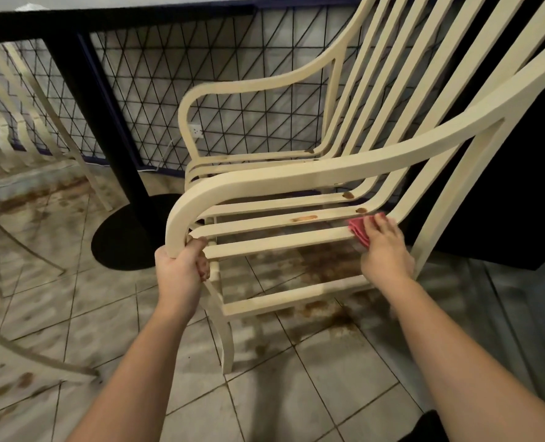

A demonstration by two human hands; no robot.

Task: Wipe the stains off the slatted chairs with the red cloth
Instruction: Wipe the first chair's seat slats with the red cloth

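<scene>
Chair [392,100]: left hand [182,269] curled round armrest [264,180] end. Right hand [384,250], fingers flat, presses cloth [359,232] on slat [274,242]. Stains [303,218] just beyond cloth remain; wiping judged early.

This looks like a café terrace or patio seating area. A black pedestal table [105,129] stands on a stained tiled floor [296,393], with a cream slatted chair [296,240] right of it and a second slatted chair [16,100] left of it. Just behind the table runs a wire-mesh fence [233,90].
</scene>
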